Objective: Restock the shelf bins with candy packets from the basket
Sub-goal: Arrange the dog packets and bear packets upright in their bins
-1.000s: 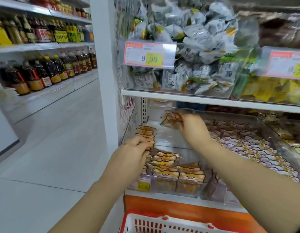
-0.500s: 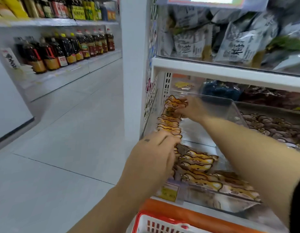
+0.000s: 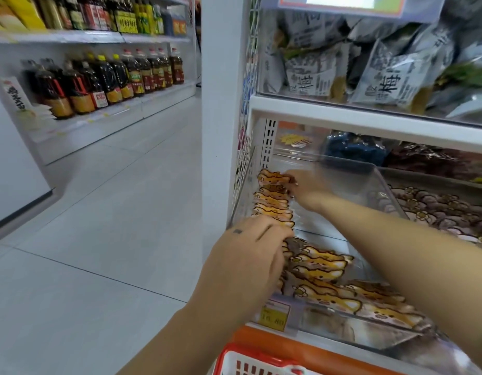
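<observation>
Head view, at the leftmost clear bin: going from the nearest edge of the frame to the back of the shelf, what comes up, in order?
Red basket → yellow price tag → left hand → row of candy packets → right hand → dark blue packets at the shelf's back.

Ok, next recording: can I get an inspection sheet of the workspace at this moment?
Surface: lower shelf carrying a clear bin.
Job's things: orange candy packets lined up in rows inside the bin; red basket at the bottom edge, contents out of view.
Clutter: nothing seen.
Hands: left hand touches the packet row with straight fingers; right hand is at the rearmost packet, grip blurred.
Cables: nothing seen.
Surroundings: grey snack bags on the shelf above; bottles across the tiled floor.
</observation>
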A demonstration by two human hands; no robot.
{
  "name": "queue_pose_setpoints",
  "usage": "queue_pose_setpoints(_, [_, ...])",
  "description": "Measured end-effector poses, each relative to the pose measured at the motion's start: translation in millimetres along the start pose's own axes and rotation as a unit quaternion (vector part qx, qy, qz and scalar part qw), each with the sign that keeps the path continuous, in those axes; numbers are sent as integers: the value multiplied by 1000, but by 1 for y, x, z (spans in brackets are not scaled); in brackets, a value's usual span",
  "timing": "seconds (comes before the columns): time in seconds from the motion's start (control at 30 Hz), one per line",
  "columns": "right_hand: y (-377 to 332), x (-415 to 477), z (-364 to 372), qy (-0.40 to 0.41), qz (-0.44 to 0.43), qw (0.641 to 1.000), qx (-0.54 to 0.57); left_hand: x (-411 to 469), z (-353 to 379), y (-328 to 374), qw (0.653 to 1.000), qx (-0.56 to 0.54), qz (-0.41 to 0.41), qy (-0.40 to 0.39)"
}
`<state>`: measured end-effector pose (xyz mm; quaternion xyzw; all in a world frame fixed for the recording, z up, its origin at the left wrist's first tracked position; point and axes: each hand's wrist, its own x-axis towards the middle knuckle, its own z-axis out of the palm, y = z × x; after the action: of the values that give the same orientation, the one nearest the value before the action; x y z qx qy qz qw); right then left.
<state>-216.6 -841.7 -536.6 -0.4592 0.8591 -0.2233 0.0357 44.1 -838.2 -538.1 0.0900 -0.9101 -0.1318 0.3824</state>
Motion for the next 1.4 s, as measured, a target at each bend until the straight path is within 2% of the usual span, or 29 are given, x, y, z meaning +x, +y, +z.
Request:
queue_pose_setpoints(0.13, [-2,5,0,-67,28,994,78,1,0,1,1000,1,0,1])
queue_pose_setpoints(0.23, [8,4,-8,-100,111,958,244,-1,-2,0,1000,-1,-3,-7])
queue_pose_setpoints(0.27, [12,2,-10,-101,134,949,267,-1,-2,0,1000,0,-2,-7])
queue_pose_setpoints(0.33, [16,-4,-9,-130,140,951,244,-1,-2,0,1000,-3,0,-8])
queue_pose_setpoints(0.43, [14,-13,-7,-194,87,971,112,-1,-1,1,1000,-7,-2,-6])
queue_pose_setpoints(0.5, [10,-16,-3,-190,51,979,52,-1,-2,1,1000,-11,0,-4])
queue_pose_setpoints(0.7, [17,-5,7,-145,49,984,94,-1,-2,-1,1000,-14,8,-1])
queue_pose_setpoints(0.87, [18,-7,19,-150,49,987,11,0,1,-2,1000,-10,11,-1])
queue_pose_setpoints(0.97, [16,-9,14,-160,64,985,9,-1,-1,0,1000,-9,9,-4])
queue_pose_setpoints(1.1, [17,-8,-6,-174,111,973,100,-2,-4,-1,1000,-10,11,-10])
queue_pose_setpoints(1.23, [12,-9,-19,-139,134,965,178,-4,-2,-2,1000,-10,15,-8])
queue_pose_setpoints(1.33, [4,-13,-27,-120,121,973,153,-2,-1,-5,1000,-6,23,0])
queue_pose_setpoints(1.4, [-2,-24,-35,-123,105,983,92,-1,-1,-7,1000,-2,21,-6])
